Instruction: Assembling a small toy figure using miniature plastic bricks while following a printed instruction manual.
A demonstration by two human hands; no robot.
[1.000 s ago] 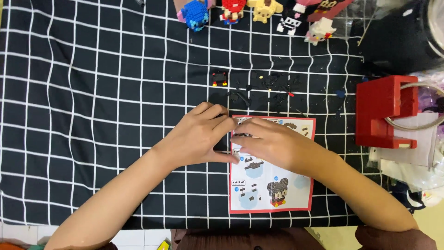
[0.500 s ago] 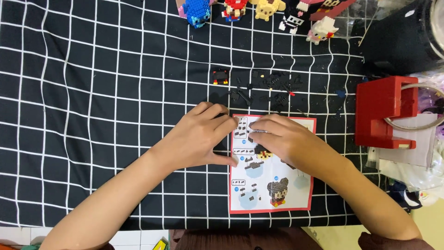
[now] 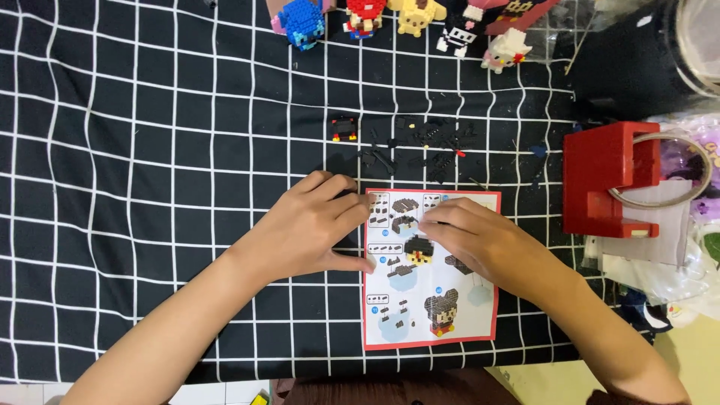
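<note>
Seemingly little is built yet: the left hand [image 3: 304, 232] lies flat with fingers spread on the left edge of the instruction sheet [image 3: 431, 270], the right hand [image 3: 480, 244] pinches a small half-built figure [image 3: 418, 249] on it, and loose dark bricks [image 3: 420, 146] wait beyond its top edge.

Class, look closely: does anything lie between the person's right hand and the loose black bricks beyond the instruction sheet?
Nothing visible does. The right hand rests on the instruction sheet; between it and the loose black bricks show only the sheet's top edge and bare checked cloth.
</note>
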